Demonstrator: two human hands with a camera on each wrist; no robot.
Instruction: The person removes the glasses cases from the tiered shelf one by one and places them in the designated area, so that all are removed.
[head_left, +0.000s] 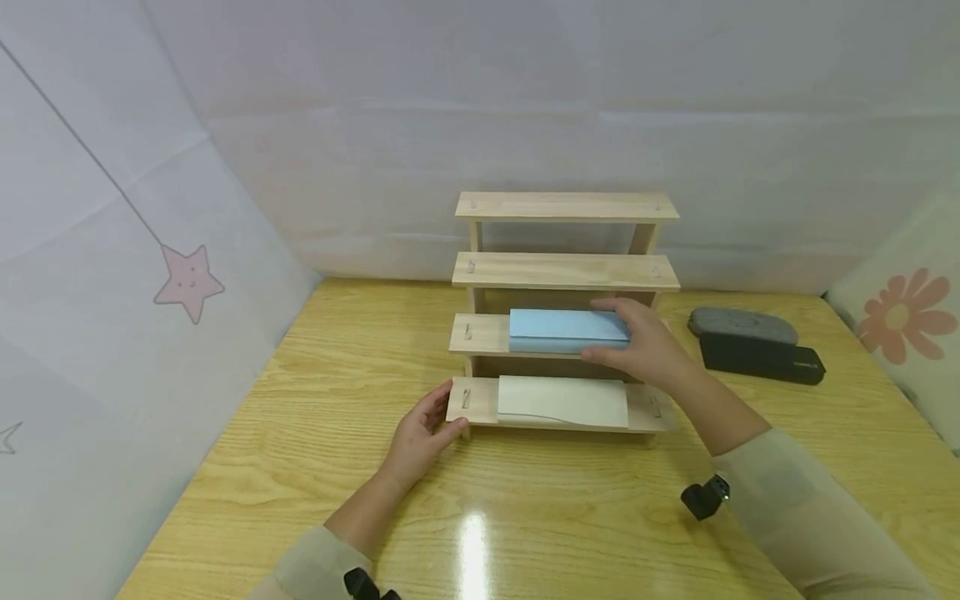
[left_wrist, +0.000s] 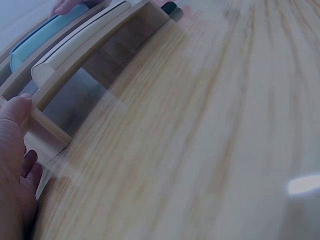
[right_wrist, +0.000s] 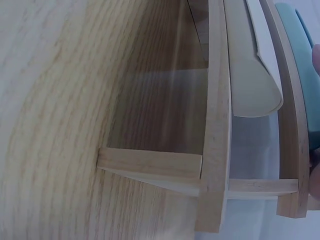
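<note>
A stepped wooden display rack with several shelves stands on the table. My left hand holds the left end of its lowest shelf, thumb at the front edge; the left wrist view shows that thumb against the wood. On the shelf second from the bottom lies a light blue glasses case. My right hand grips its right end, thumb in front and fingers behind. A cream glasses case with a wavy flap edge lies on the lowest shelf; its rounded end shows in the right wrist view.
Right of the rack, a grey oval case and a black long case lie side by side on the wood-grain table. The two upper shelves overhang behind the blue case. A pale printed cloth hangs along the back and sides.
</note>
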